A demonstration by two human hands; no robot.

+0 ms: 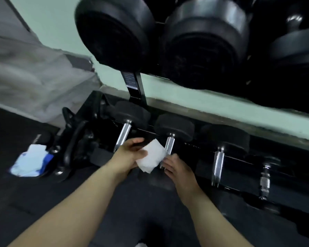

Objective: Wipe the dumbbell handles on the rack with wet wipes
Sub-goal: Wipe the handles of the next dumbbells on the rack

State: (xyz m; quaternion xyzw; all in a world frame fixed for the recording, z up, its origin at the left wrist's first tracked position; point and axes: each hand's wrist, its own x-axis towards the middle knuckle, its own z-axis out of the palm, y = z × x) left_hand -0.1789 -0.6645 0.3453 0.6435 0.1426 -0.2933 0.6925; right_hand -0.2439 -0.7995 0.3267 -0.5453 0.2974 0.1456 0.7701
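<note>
A white wet wipe (151, 158) is pinched in my left hand (128, 155), low in front of the bottom shelf of the black dumbbell rack (239, 166). My right hand (177, 168) touches the wipe's right edge, fingers loosely spread beside the second chrome handle (169, 145). The first chrome handle (122, 137) lies just beyond my left hand. Further right sit a third handle (218, 163) and a smaller fourth one (265, 180).
A blue-and-white pack of wipes (31, 161) lies on the dark floor at the left, next to black cable handles (73, 139). Large black dumbbells (114, 32) fill the upper shelf overhead. A pale green wall (203, 102) runs behind the rack.
</note>
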